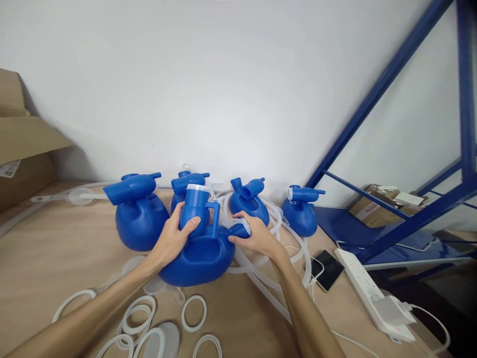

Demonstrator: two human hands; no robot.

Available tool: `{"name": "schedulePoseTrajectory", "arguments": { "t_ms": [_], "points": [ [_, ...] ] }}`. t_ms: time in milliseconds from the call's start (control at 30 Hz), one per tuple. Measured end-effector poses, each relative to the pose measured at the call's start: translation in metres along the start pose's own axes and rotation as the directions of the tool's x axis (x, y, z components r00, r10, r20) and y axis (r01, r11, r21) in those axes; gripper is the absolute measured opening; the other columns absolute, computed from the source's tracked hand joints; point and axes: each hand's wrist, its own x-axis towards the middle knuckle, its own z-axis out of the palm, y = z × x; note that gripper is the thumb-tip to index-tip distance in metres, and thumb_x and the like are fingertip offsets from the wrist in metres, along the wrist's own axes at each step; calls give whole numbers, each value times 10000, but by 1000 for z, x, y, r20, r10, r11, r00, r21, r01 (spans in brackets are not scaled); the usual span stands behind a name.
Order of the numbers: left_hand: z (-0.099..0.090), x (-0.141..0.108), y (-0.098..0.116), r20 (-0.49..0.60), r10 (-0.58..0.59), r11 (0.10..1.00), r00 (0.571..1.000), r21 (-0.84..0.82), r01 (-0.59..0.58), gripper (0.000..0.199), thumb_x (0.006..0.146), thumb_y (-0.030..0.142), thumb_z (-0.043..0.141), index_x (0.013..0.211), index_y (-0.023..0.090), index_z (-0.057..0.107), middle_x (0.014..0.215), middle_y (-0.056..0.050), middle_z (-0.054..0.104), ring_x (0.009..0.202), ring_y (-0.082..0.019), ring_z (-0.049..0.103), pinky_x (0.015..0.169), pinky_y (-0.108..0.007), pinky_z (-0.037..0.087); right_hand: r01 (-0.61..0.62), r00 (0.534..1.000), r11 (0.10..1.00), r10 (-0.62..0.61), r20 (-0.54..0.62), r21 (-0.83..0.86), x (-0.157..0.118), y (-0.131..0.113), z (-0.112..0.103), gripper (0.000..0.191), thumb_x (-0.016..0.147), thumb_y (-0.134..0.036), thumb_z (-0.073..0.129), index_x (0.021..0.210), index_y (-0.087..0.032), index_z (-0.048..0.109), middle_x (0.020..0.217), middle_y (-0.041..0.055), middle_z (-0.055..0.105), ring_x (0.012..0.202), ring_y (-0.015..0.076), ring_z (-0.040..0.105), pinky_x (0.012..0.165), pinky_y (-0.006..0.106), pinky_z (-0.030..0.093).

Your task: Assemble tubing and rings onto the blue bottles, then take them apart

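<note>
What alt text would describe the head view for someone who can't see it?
A person's left hand grips the cup-like top of a blue container, while the right hand holds its spout. Four similar blue containers stand farther back, near a white wall; white rings lie in front on a brown surface.

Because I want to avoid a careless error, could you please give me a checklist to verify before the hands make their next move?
1. Left hand grips the blue top piece: ok, wrapped around it.
2. Right hand holds the blue spout: ok, it grasps near the pale end.
3. Pale end fully seated: cannot tell, the hand partly covers it.
4. Container resting on the table: cannot tell, its underside does not show.
5. Space nearer the wearer free: not ok, white rings lie there.
6. Tubing untangled: not ok, its loops cross.
</note>
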Motion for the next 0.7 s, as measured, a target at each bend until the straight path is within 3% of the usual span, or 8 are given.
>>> {"name": "schedulePoseTrajectory", "arguments": {
  "t_ms": [133, 267, 367, 500, 700],
  "points": [
    [2, 0, 4, -4, 9, 1000, 1000, 17, -9, 728, 869, 706, 625, 1388, 213, 494, 1182, -81, 744, 1096, -341, 694, 927, -421, 555, -21, 1000, 999, 22, 22, -37, 1, -4, -4, 504, 837, -549, 773, 1191, -226, 617, 1050, 74, 769, 1017, 314, 722, 909, 420, 502],
    [2, 0, 5, 7, -2, 1000, 1000, 6, 2, 739, 868, 711, 614, 1396, 209, 493, 1188, -89, 741, 1114, -349, 691, 936, -437, 557, 25, 1000, 999, -25, 7, 43, 1, -1, -2, 448, 852, -535, 767, 1133, -212, 634, 1030, 66, 772, 986, 297, 726, 884, 398, 522],
    [2, 0, 5, 5, -5, 1000, 1000, 23, 5, 754, 854, 722, 615, 1382, 198, 491, 1200, -105, 736, 1128, -359, 686, 953, -452, 554, 63, 993, 993, -52, -106, 99, -2, 5, 9, 449, 874, -492, 752, 1204, -211, 639, 1182, 93, 757, 1110, 310, 708, 995, 433, 508],
    [3, 1, 5, -10, -9, 999, 1000, 44, 10, 771, 839, 736, 613, 1374, 196, 487, 1213, -108, 726, 1139, -360, 676, 983, -467, 537, 150, 951, 978, -103, -291, 142, -6, 11, 26, 456, 916, -405, 695, 1327, -222, 620, 1354, 122, 688, 1268, 310, 645, 1085, 449, 482],
    [4, 2, 3, -17, -1, 999, 1000, 49, 2, 789, 827, 756, 610, 1369, 195, 496, 1206, -103, 722, 1104, -355, 678, 969, -464, 531, 182, 878, 977, -110, -466, 113, -6, 12, 44, 406, 933, -336, 659, 1326, -235, 655, 1167, 95, 748, 1082, 295, 699, 1014, 478, 512]
  ]
}}
